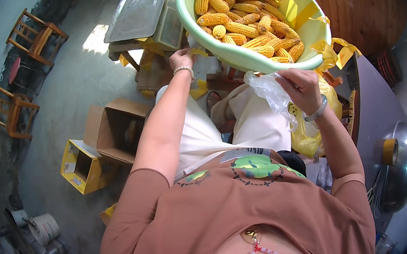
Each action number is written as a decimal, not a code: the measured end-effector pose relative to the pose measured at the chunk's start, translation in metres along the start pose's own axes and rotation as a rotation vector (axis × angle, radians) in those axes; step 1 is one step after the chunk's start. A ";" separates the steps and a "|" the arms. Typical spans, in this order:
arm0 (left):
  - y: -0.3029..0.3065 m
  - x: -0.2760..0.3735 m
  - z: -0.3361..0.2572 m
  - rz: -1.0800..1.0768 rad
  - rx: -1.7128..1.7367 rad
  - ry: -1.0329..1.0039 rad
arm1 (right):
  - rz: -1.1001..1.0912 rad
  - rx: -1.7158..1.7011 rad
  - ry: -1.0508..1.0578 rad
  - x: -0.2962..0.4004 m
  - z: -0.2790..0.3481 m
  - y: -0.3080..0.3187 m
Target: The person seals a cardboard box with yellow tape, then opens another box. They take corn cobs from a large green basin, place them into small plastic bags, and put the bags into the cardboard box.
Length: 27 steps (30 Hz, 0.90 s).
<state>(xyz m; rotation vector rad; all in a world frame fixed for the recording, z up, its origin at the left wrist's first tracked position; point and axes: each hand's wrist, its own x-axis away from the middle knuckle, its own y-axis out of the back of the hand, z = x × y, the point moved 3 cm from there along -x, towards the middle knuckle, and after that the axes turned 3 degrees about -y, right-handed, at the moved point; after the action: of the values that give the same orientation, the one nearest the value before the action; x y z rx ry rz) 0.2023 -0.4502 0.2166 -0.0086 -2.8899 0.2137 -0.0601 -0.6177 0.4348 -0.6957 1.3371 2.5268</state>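
A pale green plastic basin [194, 23] full of dried corn cobs [248, 29] stands before me, with strips of yellow tape [347, 51] stuck along its rim. My right hand [301, 88] pinches a clear plastic bag [270, 90] just below the basin's near edge; the bag hangs crumpled over my lap. Left of the basin, my left hand [181, 59] reaches forward with its fingertips at a short piece of yellow tape [199, 52]. Whether those fingers grip the tape is unclear. A yellow plastic bag [306, 134] hangs by my right thigh.
A metal tray [138, 13] lies on a clear plastic box [170, 26] at the front left. An open cardboard box [122, 128] and a yellow box [82, 165] sit on the floor to my left. On the right-hand table, a tape roll [390, 152] rests by a metal lid [402, 167].
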 end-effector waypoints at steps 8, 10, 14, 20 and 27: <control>-0.035 0.029 -0.021 0.337 0.745 0.368 | -0.005 0.030 -0.072 0.007 -0.009 0.007; -0.024 0.047 -0.044 0.386 0.783 0.345 | -0.027 0.017 -0.086 0.007 -0.011 0.008; 0.020 0.039 -0.050 0.160 0.468 0.223 | -0.044 -0.172 -0.277 -0.006 -0.014 0.005; -0.018 0.150 -0.088 0.587 0.117 -0.355 | -0.037 -0.356 -0.458 -0.020 -0.019 0.004; -0.055 0.241 -0.100 0.423 -0.498 -0.775 | -0.067 -0.518 -0.545 -0.040 -0.003 -0.015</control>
<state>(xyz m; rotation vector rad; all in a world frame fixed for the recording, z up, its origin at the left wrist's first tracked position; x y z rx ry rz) -0.0071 -0.4849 0.3788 -0.7893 -3.5728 -0.5633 -0.0191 -0.6098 0.4425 -0.0877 0.4801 2.7340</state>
